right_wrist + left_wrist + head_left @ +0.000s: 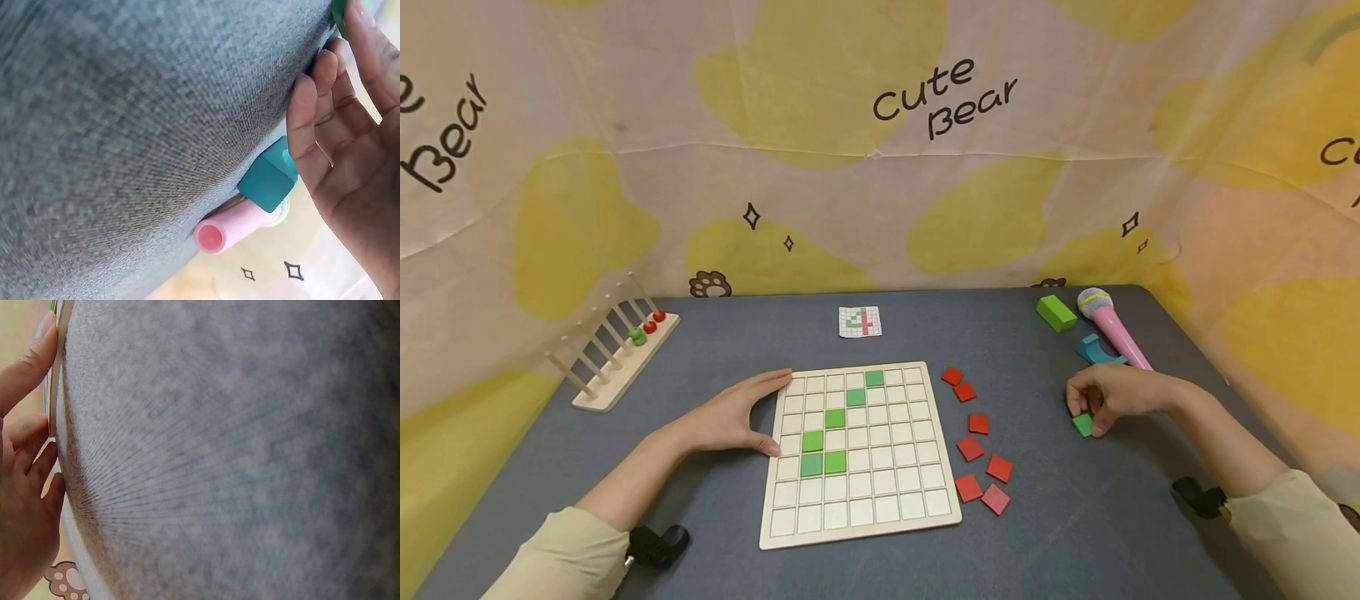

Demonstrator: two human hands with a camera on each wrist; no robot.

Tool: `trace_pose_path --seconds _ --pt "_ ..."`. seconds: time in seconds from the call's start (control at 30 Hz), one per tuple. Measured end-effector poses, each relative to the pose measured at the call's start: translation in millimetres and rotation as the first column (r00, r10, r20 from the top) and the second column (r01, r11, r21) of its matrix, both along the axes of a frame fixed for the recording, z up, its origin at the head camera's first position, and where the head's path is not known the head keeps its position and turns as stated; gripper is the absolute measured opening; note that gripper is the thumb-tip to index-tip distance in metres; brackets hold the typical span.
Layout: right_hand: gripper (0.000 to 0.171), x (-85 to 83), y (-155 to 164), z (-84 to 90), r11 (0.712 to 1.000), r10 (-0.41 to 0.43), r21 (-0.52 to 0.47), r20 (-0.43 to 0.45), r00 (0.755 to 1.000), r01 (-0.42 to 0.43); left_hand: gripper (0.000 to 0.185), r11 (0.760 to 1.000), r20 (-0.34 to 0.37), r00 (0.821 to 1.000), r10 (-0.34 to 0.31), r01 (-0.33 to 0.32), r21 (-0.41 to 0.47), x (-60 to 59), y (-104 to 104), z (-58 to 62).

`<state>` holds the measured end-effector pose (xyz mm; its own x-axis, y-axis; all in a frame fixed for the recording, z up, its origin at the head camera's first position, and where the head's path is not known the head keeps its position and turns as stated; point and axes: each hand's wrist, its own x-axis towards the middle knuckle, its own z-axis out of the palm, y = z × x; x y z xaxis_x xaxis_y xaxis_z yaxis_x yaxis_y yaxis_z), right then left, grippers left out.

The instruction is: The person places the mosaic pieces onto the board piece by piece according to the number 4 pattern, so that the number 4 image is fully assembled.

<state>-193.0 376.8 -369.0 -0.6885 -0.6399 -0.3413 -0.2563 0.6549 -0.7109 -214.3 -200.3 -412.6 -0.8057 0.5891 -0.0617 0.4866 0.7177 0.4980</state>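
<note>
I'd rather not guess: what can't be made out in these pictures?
Green tile: right hand covers part, head view; top edge cuts it off, right wrist view.
Card: its pattern is too small to read exactly, head view.
Blue arch: partly behind the right hand, right wrist view.
Board: edge-on and cut off by the top edge, left wrist view.
</note>
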Motion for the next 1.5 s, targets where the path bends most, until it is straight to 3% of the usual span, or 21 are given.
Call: trace_pose_path --seconds 0.3,0.8,1.03,1.5 --pt "0.019 -2.6 -4 1.7 0.999 -0.02 0.043 0.003 1.0 0.019 0.113 1.0 0.008 1.0 -0.003 0.003 0.0 0.6 0 0.0" --pt "0.014 -8.9 -22 9.3 0.996 0.055 -0.069 -0.032 0.998 -0.057 0.113 1.0 0.006 1.0 0.002 -0.002 0.005 0.6 0 0.6" --pt "0.016 -9.7 -45 13.0 0.998 0.048 -0.036 -0.054 0.997 -0.05 0.113 1.0 0.023 1.0 0.002 -0.002 0.009 0.5 0 1.6" --pt "0.014 -12.4 -108 14.3 1.0 -0.012 -0.004 -0.189 0.982 0.011 0.112 1.0 0.048 0.999 -0.003 0.003 -0.002 0.1 0 3.2"
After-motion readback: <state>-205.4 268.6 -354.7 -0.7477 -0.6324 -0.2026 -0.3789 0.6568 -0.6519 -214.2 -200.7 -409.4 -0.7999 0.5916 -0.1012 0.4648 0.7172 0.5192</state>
